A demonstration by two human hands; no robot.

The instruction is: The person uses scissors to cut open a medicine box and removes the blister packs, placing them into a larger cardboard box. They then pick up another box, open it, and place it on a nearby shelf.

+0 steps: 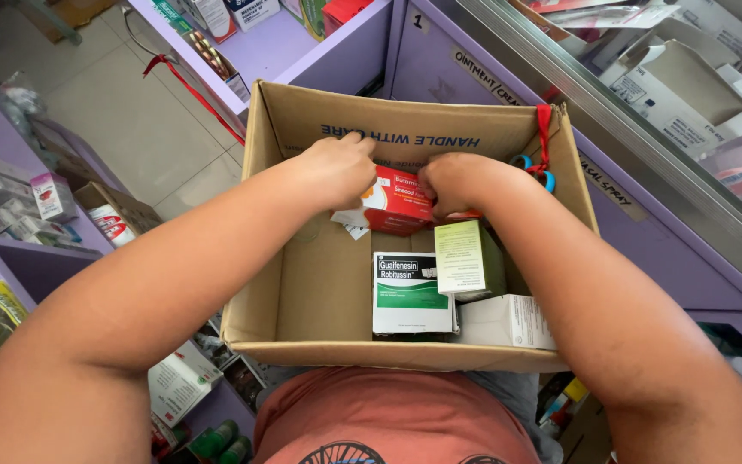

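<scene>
Both your hands close on the red medicine carton (398, 202) at the far wall of the cardboard box (319, 292), left hand (341, 170) gripping its left end, right hand (450, 182) its right end, long axis running between them.

One cardboard box (315, 292), perhaps four medicine cartons (411, 292), two hands (337, 167)
</scene>
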